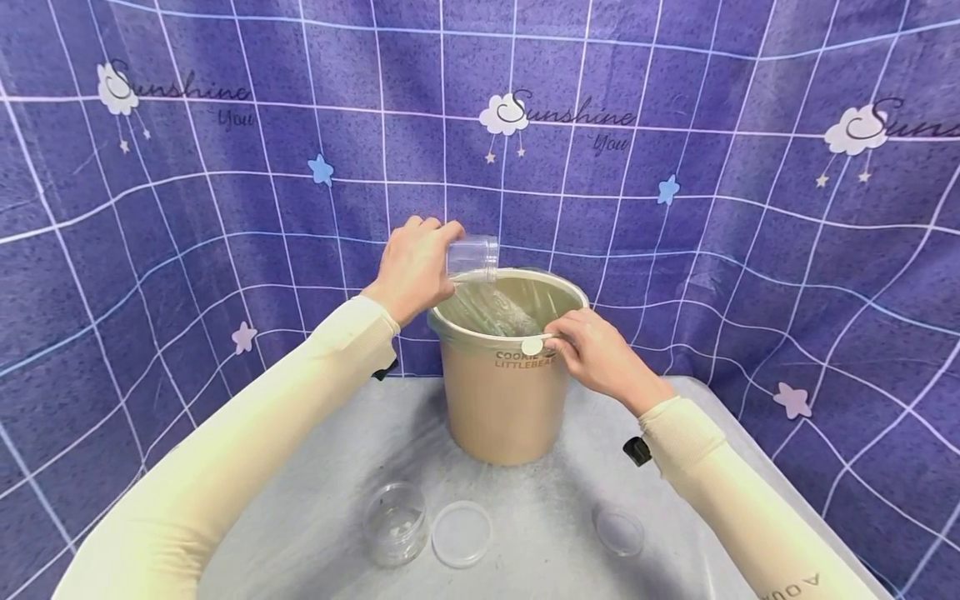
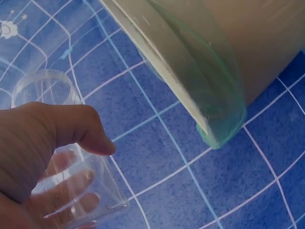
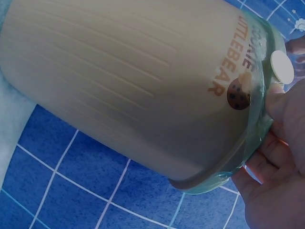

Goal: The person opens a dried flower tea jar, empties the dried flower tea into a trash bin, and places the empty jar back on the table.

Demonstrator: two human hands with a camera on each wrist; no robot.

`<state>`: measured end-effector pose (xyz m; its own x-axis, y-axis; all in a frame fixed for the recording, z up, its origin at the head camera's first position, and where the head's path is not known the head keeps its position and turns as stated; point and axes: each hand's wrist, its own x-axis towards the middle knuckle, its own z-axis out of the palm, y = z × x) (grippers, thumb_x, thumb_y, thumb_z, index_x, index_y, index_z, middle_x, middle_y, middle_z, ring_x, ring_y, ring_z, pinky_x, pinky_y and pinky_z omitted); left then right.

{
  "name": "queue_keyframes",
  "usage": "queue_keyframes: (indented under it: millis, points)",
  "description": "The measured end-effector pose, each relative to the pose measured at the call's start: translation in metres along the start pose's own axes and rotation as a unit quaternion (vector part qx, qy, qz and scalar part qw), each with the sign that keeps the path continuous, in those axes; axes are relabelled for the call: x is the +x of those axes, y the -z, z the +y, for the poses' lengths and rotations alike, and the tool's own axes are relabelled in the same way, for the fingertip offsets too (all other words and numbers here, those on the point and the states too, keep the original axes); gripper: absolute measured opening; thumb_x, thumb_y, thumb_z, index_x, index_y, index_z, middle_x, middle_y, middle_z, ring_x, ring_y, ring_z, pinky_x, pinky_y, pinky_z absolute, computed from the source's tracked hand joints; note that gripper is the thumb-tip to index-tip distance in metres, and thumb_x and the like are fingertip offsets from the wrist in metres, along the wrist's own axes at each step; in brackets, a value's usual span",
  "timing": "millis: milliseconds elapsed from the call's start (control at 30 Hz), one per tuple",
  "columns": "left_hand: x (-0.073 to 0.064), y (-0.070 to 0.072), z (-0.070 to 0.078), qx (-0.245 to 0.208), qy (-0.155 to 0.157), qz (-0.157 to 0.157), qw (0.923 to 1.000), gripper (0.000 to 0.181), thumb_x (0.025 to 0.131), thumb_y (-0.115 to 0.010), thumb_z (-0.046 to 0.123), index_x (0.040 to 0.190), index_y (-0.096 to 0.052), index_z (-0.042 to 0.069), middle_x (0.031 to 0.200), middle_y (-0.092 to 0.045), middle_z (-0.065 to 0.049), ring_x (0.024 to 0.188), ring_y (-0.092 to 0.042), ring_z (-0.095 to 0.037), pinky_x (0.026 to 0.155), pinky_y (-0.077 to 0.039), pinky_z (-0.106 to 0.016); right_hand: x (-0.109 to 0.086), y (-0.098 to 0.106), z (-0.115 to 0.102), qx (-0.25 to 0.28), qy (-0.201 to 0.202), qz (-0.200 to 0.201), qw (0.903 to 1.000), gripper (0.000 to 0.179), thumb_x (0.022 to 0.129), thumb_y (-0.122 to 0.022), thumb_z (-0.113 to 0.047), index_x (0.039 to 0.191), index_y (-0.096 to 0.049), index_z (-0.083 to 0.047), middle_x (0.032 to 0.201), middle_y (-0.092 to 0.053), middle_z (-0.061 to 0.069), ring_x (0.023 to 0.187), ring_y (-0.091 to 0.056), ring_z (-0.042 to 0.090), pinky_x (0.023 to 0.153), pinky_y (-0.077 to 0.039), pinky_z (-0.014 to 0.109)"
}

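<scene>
A beige trash bin [image 1: 504,408] with "COOKIE LITTLEBEAR" lettering stands upright on the table. Its thin green plastic liner [image 2: 226,109] folds over the rim. My left hand [image 1: 416,267] grips a clear plastic jar [image 1: 474,257] on its side above the bin's left rim, the mouth facing right. In the left wrist view, small dark specks show near the jar's base. At the front right, my right hand [image 1: 600,354] holds the bin's rim and liner, thumb outside beside a round white tab [image 3: 282,67]. The bin's bottom inside is hidden.
On the grey table [image 1: 525,517], a second clear jar [image 1: 396,525] stands in front of the bin, with some small bits inside. A round clear lid [image 1: 461,535] lies beside it, and a smaller lid [image 1: 620,532] lies farther right. A blue gridded curtain [image 1: 570,192] surrounds the table.
</scene>
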<state>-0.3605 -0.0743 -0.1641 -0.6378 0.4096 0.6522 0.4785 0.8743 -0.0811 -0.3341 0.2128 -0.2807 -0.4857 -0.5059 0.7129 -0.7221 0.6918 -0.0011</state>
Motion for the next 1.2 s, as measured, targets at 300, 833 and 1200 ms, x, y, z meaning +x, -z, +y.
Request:
queue_keyframes:
  millis: [300, 833, 1200]
  points:
    - [-0.015, 0.002, 0.000, -0.070, 0.062, 0.009, 0.9955, 0.070, 0.062, -0.078, 0.010, 0.130, -0.065, 0.014, 0.111, -0.069, -0.012, 0.104, -0.058, -0.036, 0.091, -0.047, -0.050, 0.001, 0.000, -0.002, 0.000, -0.003, -0.002, 1.0000, 0.005, 0.093, -0.073, -0.008, 0.097, -0.074, -0.005, 0.093, -0.072, 0.007, 0.093, -0.064, 0.028, 0.086, -0.051, 0.045]
    - [-0.053, -0.004, 0.012, -0.203, 0.151, 0.022, 0.9672, 0.072, 0.065, -0.081, 0.023, 0.134, -0.061, 0.017, 0.114, -0.066, -0.006, 0.104, -0.061, -0.029, 0.089, -0.049, -0.048, 0.001, 0.001, -0.005, 0.003, -0.020, -0.012, 0.9997, 0.006, 0.094, -0.073, -0.010, 0.098, -0.075, -0.006, 0.095, -0.072, 0.006, 0.094, -0.064, 0.027, 0.085, -0.051, 0.044]
    - [-0.089, -0.011, 0.038, -0.299, 0.174, 0.055, 0.9367, 0.063, 0.066, -0.080, 0.026, 0.126, -0.063, 0.022, 0.113, -0.071, 0.002, 0.106, -0.066, -0.021, 0.089, -0.051, -0.043, 0.001, 0.004, -0.006, 0.010, -0.021, -0.009, 0.9997, 0.007, 0.093, -0.074, -0.010, 0.099, -0.075, -0.006, 0.095, -0.073, 0.006, 0.094, -0.064, 0.027, 0.084, -0.051, 0.044]
